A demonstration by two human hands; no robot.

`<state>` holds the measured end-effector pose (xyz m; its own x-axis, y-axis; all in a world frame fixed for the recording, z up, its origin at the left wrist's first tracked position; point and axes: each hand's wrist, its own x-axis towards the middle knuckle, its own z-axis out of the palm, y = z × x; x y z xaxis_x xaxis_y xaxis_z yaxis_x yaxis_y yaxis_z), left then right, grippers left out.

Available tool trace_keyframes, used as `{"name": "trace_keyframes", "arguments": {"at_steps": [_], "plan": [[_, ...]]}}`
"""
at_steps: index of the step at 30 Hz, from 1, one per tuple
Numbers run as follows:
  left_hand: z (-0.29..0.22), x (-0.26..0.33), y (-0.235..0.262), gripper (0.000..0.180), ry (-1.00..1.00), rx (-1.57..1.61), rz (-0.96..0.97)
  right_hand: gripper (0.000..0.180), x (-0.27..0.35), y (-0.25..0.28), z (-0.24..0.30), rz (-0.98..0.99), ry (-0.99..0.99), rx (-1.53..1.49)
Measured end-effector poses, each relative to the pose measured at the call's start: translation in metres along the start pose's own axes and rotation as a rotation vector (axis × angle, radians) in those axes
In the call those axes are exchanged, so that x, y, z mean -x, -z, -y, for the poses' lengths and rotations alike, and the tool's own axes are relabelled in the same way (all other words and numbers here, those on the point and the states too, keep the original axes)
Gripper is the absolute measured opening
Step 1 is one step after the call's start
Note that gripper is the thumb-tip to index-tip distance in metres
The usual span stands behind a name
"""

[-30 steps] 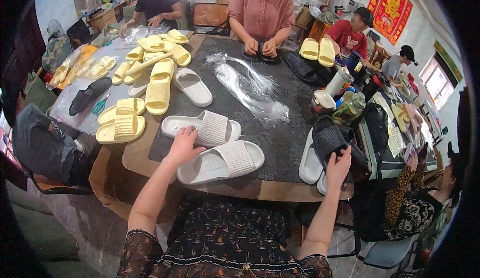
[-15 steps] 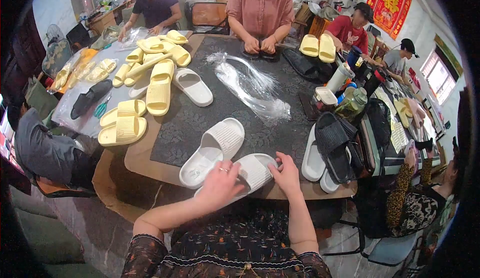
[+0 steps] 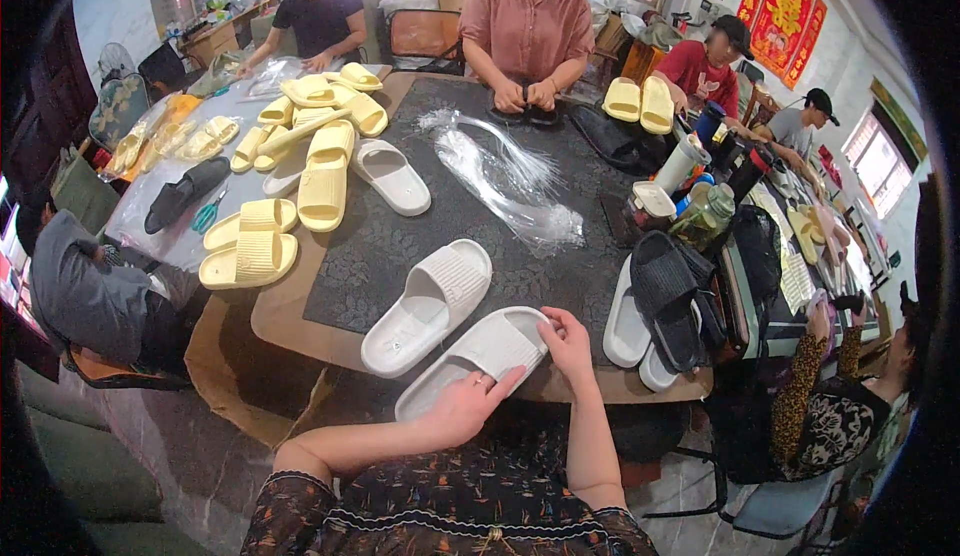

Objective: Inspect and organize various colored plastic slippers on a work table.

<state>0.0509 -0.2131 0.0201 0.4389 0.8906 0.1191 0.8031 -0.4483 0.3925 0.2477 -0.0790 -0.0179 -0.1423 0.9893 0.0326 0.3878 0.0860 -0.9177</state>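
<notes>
Two white slippers with ribbed straps lie side by side at the table's near edge. On the nearer white slipper (image 3: 507, 341), my left hand (image 3: 470, 404) grips the near side of the strap, its fingers along the side and thumb by the foot opening. My right hand (image 3: 570, 349) holds the toe end, with thumb and fingertips at its right rim. The other white slipper (image 3: 437, 296) sits just beyond, untouched, toe pointing away. A bundle of clear plastic strands (image 3: 505, 181) is spread over the dark mat (image 3: 345, 276) farther off.
Yellow slippers (image 3: 325, 176) are piled at left, beside another white slipper (image 3: 392, 178). At right are black slippers (image 3: 665, 286) on a white one (image 3: 627, 316), and several bottles (image 3: 705, 211). Across the table a person in a pink shirt (image 3: 527, 26) handles something dark; other people sit around.
My left hand has moved down and right along the nearer slipper's side, uncovering its footbed. My right hand has closed in on the toe rim. The view has shifted slightly.
</notes>
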Motion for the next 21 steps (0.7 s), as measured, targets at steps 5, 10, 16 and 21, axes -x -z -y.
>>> {"name": "trace_keyframes", "arguments": {"at_steps": [5,10,16,21], "plan": [[0.028,-0.013,0.065,0.050,0.221,0.834,-0.204,0.031,-0.005,0.002,0.014,0.031,-0.026,-0.622],[0.107,-0.016,0.121,0.053,0.430,1.662,-0.508,0.028,-0.010,-0.010,0.039,0.064,-0.075,-0.640],[0.203,-0.006,0.124,0.039,0.656,1.641,-0.536,0.033,-0.024,-0.057,0.052,0.176,0.121,-0.308],[0.168,-0.013,0.103,0.072,0.834,0.139,-0.486,0.058,-0.026,-0.083,0.073,0.161,0.289,0.181]]}}
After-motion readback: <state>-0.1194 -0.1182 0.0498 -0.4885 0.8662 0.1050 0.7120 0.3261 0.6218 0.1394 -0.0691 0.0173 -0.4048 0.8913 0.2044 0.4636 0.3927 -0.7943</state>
